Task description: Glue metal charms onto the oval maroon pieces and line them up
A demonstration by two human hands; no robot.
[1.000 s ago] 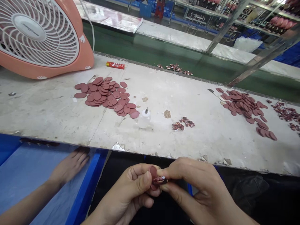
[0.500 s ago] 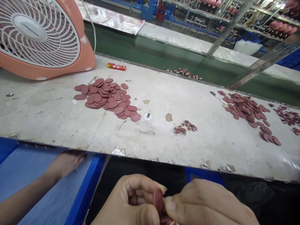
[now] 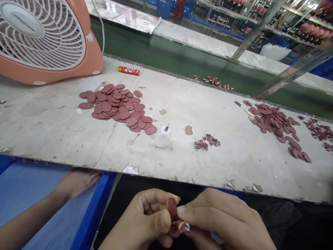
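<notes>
So there's a maroon oval disc (image 3: 171,208) just off the near edge of the worktop (image 3: 156,161), pinched between the left hand's (image 3: 145,220) thumb and fingers. The right hand (image 3: 223,217) is pinching a little maroon piece with a white tip (image 3: 183,226) right up by it. On the worktop: a needle-tip bottle (image 3: 163,138), a messy pile of ovals (image 3: 117,106), plus an orange fan (image 3: 94,57) back left.

Maroon oval piece (image 3: 171,207), coral-and-white fan (image 3: 94,57)
</notes>
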